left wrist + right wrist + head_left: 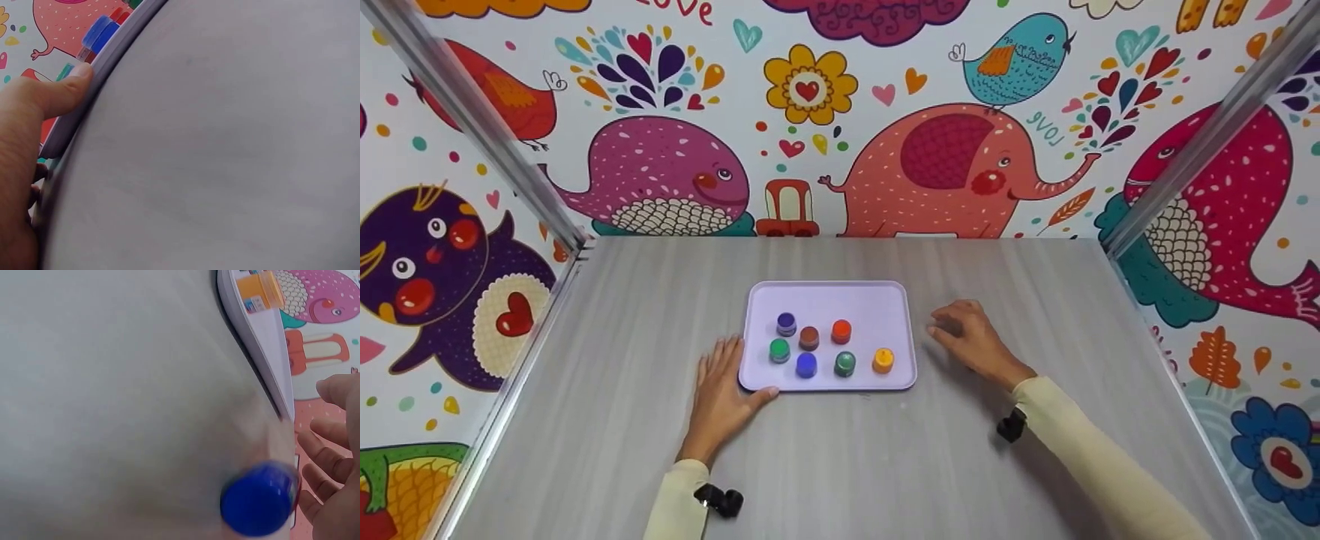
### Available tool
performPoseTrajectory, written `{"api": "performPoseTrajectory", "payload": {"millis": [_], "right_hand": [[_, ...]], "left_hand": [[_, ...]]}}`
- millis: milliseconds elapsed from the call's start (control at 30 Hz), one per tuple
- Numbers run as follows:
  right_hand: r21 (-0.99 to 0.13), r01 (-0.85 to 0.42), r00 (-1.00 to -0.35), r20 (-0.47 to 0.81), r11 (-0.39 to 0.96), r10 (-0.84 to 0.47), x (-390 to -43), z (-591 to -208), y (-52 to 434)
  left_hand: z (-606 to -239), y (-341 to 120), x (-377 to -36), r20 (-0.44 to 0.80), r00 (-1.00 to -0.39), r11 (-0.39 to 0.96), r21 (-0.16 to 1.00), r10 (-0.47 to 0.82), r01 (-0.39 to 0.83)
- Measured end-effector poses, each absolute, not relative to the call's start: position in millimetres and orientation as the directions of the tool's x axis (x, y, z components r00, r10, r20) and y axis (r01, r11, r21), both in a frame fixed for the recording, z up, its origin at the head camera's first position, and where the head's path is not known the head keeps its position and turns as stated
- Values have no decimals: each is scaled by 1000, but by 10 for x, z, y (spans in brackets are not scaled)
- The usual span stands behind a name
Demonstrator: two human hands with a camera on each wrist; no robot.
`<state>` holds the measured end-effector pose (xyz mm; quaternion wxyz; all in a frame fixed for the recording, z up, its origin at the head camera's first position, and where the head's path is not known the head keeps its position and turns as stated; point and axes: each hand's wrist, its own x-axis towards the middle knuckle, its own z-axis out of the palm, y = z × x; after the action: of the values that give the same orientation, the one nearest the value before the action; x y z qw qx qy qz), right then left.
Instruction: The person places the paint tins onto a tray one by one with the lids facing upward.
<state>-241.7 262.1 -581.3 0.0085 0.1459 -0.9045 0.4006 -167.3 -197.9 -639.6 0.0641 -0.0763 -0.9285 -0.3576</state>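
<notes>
A lilac tray holds several small paint jars, among them a yellow one, an orange-red one and a blue one. My left hand rests at the tray's left front corner, fingers straight along the side. Its thumb touches the front rim. To the right of the tray is my right hand, its fingers loosely bent with nothing between them. Close by that hand, the right wrist view shows a blurred jar with a blue lid; the head view does not show it.
The tray stands on a grey wood-grain table. Behind it rises a wall printed with cartoon animals. Metal frame posts border the table's far corners.
</notes>
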Motion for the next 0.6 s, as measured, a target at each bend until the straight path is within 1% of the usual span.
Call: {"api": "performPoseTrajectory", "payload": {"millis": [233, 467, 600], "right_hand": [[-731, -261, -963, 153, 630, -222, -2349, -5839, 2826], [-752, -199, -977, 102, 628, -188, -2271, -5881, 2972], [-741, -192, -980, 103, 643, -173, -2234, -5917, 3021]], "left_hand": [[-6402, -1986, -1672, 197, -975, 737, 644, 102, 207], [-6392, -1984, -1681, 173, -980, 736, 650, 102, 191], [-6395, -1985, -1674, 178, -979, 735, 650, 103, 195]]}}
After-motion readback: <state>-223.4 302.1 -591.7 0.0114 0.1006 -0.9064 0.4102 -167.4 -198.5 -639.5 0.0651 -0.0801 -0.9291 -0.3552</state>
